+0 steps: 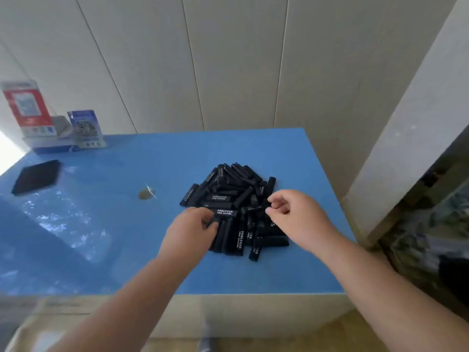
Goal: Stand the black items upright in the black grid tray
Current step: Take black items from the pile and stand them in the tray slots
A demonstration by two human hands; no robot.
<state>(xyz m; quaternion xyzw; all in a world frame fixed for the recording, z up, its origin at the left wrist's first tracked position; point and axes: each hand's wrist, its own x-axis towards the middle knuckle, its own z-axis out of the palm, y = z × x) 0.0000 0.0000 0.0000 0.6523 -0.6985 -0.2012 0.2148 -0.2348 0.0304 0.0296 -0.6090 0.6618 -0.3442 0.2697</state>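
Head: pile of black items (pixel 233 204) between both hands

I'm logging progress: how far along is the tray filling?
Barely started. The black grid tray lies far left on the blue table, nothing visibly standing in it. Both the left hand and right hand reach into the pile of black items; all remain unsorted.

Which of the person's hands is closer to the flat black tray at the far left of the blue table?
Left. The left hand is at the pile's near left edge, on the tray's side; the right hand is over the pile's right side, farther away.
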